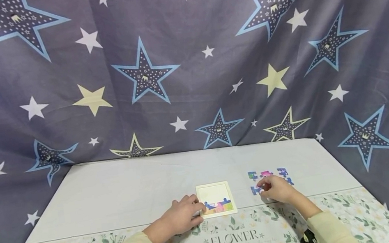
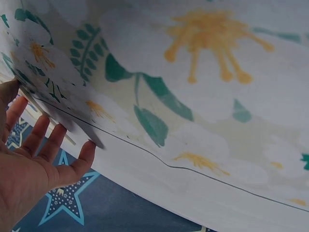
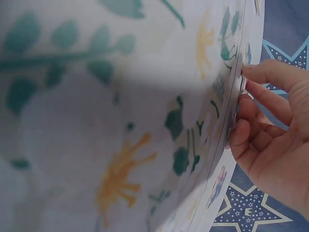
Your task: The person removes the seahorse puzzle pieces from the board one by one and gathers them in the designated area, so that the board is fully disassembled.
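A cream square puzzle tray (image 1: 212,185) lies on the table, its lower part filled with blue, pink and yellow jigsaw pieces (image 1: 219,206). My left hand (image 1: 182,215) rests at the tray's left edge, fingertips touching the rim. In the left wrist view, this hand's (image 2: 38,164) fingers are spread and gently bent. To the right of the tray, my right hand (image 1: 277,188) reaches over loose jigsaw pieces, thumb and fingers pinching one at the table surface. That piece is mostly covered by the fingers. The right wrist view shows the right hand (image 3: 275,116) with bent fingers against the table.
Several loose jigsaw pieces surround the right hand, among them a green-and-blue piece (image 1: 252,175), a pink piece (image 1: 266,173) and a purple piece (image 1: 282,171). A floral cloth (image 1: 233,238) covers the table's near part. A starry curtain (image 1: 181,77) hangs behind the table.
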{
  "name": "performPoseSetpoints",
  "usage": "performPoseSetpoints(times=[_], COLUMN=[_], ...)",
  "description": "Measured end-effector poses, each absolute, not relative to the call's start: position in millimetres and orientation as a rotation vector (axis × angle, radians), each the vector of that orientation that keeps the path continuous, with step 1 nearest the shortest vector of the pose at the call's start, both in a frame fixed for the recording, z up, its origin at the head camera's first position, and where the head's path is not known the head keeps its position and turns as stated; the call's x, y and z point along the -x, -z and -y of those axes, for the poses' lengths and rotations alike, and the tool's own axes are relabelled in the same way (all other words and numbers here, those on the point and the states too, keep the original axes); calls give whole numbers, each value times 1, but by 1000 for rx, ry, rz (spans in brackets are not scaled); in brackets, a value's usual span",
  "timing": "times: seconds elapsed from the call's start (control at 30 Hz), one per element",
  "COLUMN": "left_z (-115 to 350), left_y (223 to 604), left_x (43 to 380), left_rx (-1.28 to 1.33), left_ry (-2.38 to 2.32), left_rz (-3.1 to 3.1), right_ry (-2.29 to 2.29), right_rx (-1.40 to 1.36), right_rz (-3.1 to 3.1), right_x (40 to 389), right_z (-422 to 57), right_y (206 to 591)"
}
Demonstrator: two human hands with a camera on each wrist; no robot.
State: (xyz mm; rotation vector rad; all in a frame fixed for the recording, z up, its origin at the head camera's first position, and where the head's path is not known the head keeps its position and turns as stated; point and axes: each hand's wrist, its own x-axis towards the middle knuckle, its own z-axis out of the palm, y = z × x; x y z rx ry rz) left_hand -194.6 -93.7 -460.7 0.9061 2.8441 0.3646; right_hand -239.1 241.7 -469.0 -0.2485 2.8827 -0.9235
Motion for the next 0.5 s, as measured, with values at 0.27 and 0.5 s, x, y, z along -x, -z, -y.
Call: performPoseSetpoints(times=[0.27,0.5], left_z=[93,95], left_y=[462,463], left_x=[195,195], left_rx=[-896,-908], left_ry=[-368,-387], left_rz=[-2856,-2848], right_ry=[926,935], right_rx=[256,271], right_rz=[-2890,-2886], right_x=[239,238], right_z=[-241,-241], right_y=[469,468])
